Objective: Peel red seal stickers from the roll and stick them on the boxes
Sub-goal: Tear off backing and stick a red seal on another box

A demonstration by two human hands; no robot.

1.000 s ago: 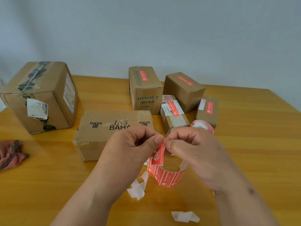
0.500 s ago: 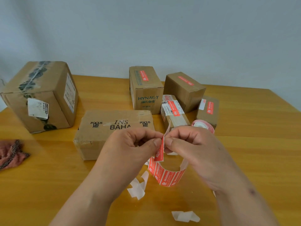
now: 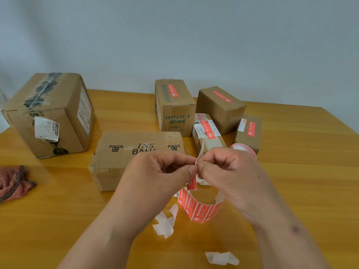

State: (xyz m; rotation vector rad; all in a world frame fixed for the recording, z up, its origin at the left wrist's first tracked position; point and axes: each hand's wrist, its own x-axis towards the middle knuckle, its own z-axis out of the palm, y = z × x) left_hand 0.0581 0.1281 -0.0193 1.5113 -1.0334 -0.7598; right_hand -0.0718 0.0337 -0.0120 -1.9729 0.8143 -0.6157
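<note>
At the centre of the frame I have both hands meeting over the wooden desk (image 3: 291, 191): the left hand (image 3: 165, 175) pinches a single red seal sticker (image 3: 192, 184) between thumb and forefinger, while the right hand (image 3: 229, 171) pinches the white backing strip (image 3: 200, 150), whose free end curls upward. Holding the two apart this way lets the sticker come away from its liner. Below the hands, the strip of remaining stickers (image 3: 200, 209) hangs in a loop, and the roll (image 3: 243, 148) rests behind the right hand, beside the small boxes. Four boxes at upper centre and right already carry red seals; the INS box (image 3: 139, 152) and the large box (image 3: 48, 113) at upper left show none, so I judge one of them the next target. Spent liner scraps (image 3: 165, 222) lie at lower centre. Compared with a second ago, the liner tail stands higher and less of the sticker shows below my thumbs.
</note>
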